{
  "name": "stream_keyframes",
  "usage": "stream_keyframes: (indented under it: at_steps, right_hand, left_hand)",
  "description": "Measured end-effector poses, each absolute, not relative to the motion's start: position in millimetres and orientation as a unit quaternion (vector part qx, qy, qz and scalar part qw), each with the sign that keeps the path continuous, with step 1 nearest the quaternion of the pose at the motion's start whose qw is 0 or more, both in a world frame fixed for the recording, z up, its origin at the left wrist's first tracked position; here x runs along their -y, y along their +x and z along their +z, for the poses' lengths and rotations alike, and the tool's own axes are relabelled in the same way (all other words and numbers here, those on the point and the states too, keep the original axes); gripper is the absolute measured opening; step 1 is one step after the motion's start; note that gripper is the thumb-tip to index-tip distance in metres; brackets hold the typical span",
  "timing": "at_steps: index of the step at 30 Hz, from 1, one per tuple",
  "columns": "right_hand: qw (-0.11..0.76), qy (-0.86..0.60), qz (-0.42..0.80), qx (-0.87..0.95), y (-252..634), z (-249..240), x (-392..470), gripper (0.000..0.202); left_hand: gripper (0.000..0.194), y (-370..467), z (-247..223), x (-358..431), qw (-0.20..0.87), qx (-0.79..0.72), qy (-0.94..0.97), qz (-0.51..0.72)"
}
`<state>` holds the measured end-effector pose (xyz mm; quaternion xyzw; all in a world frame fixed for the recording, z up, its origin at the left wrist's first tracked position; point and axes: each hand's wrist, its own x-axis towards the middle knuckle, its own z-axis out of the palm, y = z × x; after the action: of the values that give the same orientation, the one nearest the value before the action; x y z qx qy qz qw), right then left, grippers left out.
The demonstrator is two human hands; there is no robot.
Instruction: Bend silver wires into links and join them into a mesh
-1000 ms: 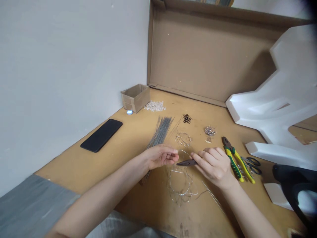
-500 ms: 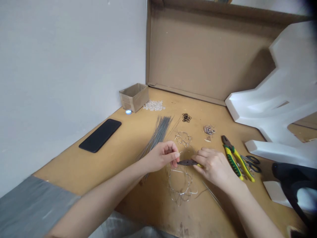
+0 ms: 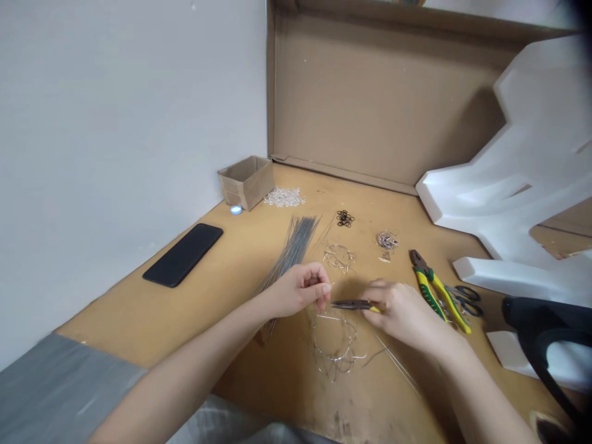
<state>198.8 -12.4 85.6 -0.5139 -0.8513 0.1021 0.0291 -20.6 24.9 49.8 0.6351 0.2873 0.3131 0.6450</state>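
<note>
The right hand (image 3: 393, 311) holds dark, thin-nosed metal pliers with yellow handles (image 3: 351, 304), and their tips point to the left hand (image 3: 298, 290). The left fingers are pinched together; what is between them, I cannot tell. A round silver wire frame (image 3: 335, 359) lies on the yellowish-brown table (image 3: 194, 296), nearer to the body.

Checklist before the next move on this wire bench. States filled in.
1. Right hand on the dark-nosed pliers: ok, held, nose toward the left hand.
2. Wire between the left fingers: cannot tell, too fine to see.
3. Left hand well clear of the plier tips: not ok, very close.
4. Wire ring on the table: ok, below the hands.
5. Wire bundle near the left hand: ok.
</note>
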Motion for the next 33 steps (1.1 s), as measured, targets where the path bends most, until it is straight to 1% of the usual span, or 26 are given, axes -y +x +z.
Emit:
stream_keyframes:
  at_steps: [6, 11, 16, 25, 33]
  right_hand:
    - [0.069, -0.505, 0.112, 0.853, 204, 93, 17, 0.014]
    - [0.077, -0.494, 0.103, 0.86, 199, 93, 20, 0.014]
    - [0.066, -0.503, 0.078, 0.858, 197, 92, 21, 0.014]
    - [0.073, -0.506, 0.009, 0.86, 190, 91, 25, 0.011]
    - [0.058, -0.513, -0.046, 0.855, 187, 90, 29, 0.006]
  left_hand:
    - [0.023, -26, 48, -29, 0.711, -0.182, 0.583, 0.348]
    - [0.02, -25, 48, -27, 0.722, -0.143, 0.588, 0.336]
    - [0.02, -24, 52, -23, 0.714, -0.151, 0.61, 0.308]
    - [0.019, -25, 54, -22, 0.692, -0.158, 0.632, 0.311]
    - [0.023, -23, 54, -19, 0.667, -0.183, 0.654, 0.306]
